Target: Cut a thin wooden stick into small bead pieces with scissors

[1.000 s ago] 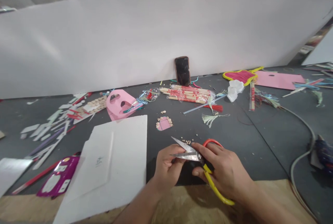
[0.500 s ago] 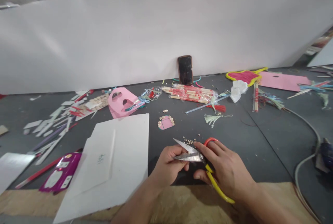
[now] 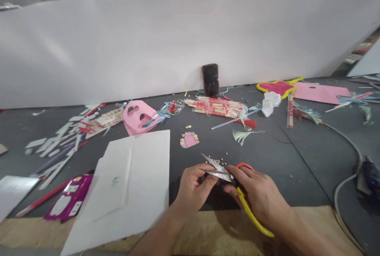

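A pair of scissors (image 3: 221, 172) with one red and one yellow handle is in my right hand (image 3: 261, 192), its blades parted and pointing left. My left hand (image 3: 196, 188) is closed beside the blades, thumb and fingers pinched together at the lower blade. Whatever small thing those fingers pinch is hidden. Several tiny pale wooden pieces (image 3: 219, 161) lie scattered on the dark table just beyond the blades. Farther off sits a small pink card piece (image 3: 189, 140) with similar wooden bits along its edges.
White boards (image 3: 145, 176) lie left of my hands, near a purple case (image 3: 69, 200). A phone (image 3: 210, 80) leans on the white partition (image 3: 178, 38). Wrapped sticks (image 3: 216, 107), tassels (image 3: 242, 135) and a pink cutout (image 3: 139, 117) lie farther back. A grey cable (image 3: 353, 141) runs along the right.
The scissor blades have come closer together, and their handles have shifted slightly right and down. My left thumb has moved up toward the blades.
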The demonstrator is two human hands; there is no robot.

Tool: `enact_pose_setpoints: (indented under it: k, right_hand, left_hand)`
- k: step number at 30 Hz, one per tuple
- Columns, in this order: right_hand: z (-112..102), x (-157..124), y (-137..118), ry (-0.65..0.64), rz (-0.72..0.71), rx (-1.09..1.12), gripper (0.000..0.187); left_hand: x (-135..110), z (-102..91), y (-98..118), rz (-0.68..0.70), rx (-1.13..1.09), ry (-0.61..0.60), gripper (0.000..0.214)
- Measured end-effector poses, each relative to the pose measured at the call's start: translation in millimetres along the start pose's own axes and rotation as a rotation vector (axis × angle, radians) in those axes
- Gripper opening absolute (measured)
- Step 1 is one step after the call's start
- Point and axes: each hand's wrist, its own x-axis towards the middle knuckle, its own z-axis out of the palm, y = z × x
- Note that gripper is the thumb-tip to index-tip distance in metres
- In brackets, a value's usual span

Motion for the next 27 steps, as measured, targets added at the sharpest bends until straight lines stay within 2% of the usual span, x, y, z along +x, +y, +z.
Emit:
enact_pose_setpoints:
  k: [5,7,15,23,27]
  right_hand:
    - [-0.1,0.7,-0.1,0.016,-0.005,-0.003,0.036]
    - [-1.0,0.7,0.4,-0.005,-0.015,-0.001,0.037]
    - [-2.9,0.8,0.6,-0.102,-0.004,0.012,0.04]
    - [-8.2,0.6,-5.3,-0.136,-0.012,0.083,0.038]
    - [-6.2,2.6,-5.6,-0.085,-0.008,0.056,0.041]
  left_hand:
    - [1.0,0.5,-1.9,0.239,0.175,0.008,0.023]
    - [0.8,1.3,-3.1,0.281,0.2,0.011,0.024]
    - [1.5,4.2,-7.4,0.362,0.192,0.079,0.024]
    - [2.4,2.7,-7.9,0.415,0.195,0.112,0.026]
    - [2.6,2.0,-6.7,0.345,0.161,0.09,0.027]
